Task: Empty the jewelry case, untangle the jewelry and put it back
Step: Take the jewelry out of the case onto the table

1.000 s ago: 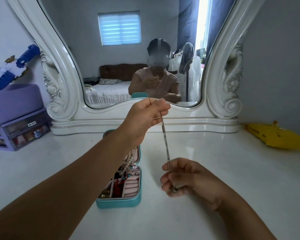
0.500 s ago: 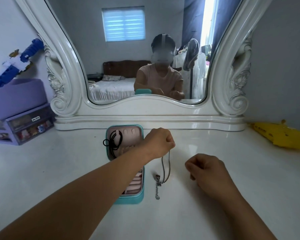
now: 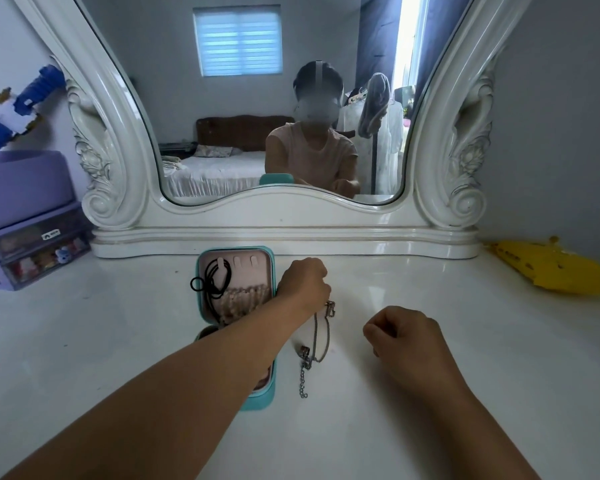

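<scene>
The teal jewelry case (image 3: pixel 236 250) stands open on the white vanity top, its pink base partly hidden under my left forearm. A black cord (image 3: pixel 212 278) hangs from a hook in the lid, with pale beaded strands below it. Right of the case, a silver chain (image 3: pixel 317 341) lies folded on the vanity, its thin extender trailing toward me. My left hand (image 3: pixel 303 285) is curled over the chain's far end and seems to pinch one strand, while the clasp shows beside the fingers. My right hand (image 3: pixel 400 336) rests on the vanity in a loose fist, holding nothing.
A large white ornate mirror (image 3: pixel 284 233) lines the back of the vanity. A purple drawer organiser (image 3: pixel 32 244) sits at the left and a yellow packet (image 3: pixel 548 268) at the right. White vanity surface (image 3: pixel 430 427) lies bare around my right arm.
My left hand lowered the chain from hanging in the air onto the vanity beside the case. My right hand let go of the chain's lower end and moved off to the right.
</scene>
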`<state>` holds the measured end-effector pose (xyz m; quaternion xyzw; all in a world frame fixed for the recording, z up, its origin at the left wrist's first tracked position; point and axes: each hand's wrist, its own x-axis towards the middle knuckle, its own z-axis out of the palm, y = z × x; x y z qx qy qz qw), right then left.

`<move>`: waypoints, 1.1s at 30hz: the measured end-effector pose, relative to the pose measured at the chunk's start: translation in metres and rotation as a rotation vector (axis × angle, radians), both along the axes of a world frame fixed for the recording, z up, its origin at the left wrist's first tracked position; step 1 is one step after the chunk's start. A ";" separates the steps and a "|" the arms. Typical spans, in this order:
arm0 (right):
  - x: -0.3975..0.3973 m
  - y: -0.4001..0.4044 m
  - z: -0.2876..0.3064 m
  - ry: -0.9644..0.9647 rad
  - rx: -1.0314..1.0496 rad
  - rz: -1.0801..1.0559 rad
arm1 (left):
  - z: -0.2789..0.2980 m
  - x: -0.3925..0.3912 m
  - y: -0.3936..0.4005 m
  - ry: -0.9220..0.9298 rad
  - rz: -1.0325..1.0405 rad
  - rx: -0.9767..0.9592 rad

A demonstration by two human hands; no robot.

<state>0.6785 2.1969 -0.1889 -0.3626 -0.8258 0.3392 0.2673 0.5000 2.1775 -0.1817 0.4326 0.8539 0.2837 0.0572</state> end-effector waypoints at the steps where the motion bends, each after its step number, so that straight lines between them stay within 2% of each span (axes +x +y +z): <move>1: 0.000 0.000 0.000 -0.009 0.003 0.001 | 0.004 0.002 -0.004 -0.002 -0.044 0.008; 5: 0.000 0.000 -0.002 -0.023 0.012 0.000 | 0.026 0.018 -0.036 0.072 -0.256 -0.074; 10: -0.001 0.001 -0.002 -0.040 0.028 0.001 | 0.042 0.040 -0.079 0.292 -0.378 -0.459; 13: 0.001 0.000 -0.002 -0.047 0.037 0.000 | 0.038 0.047 -0.090 0.287 -0.430 -0.463; 17: 0.001 -0.003 -0.002 -0.057 0.047 -0.001 | 0.032 0.053 -0.100 0.216 -0.448 -0.379; 22: 0.002 -0.005 -0.002 -0.072 0.045 -0.004 | 0.032 0.034 -0.114 0.152 -0.345 -0.094; 25: 0.001 -0.006 -0.002 -0.083 0.057 0.005 | 0.039 0.010 -0.129 0.089 -0.203 0.066; 30: -0.002 -0.012 -0.002 -0.051 0.096 0.036 | 0.040 -0.031 -0.156 0.197 0.149 0.356; 33: -0.004 -0.019 -0.001 -0.002 0.111 0.096 | 0.027 -0.047 -0.163 0.233 0.268 0.502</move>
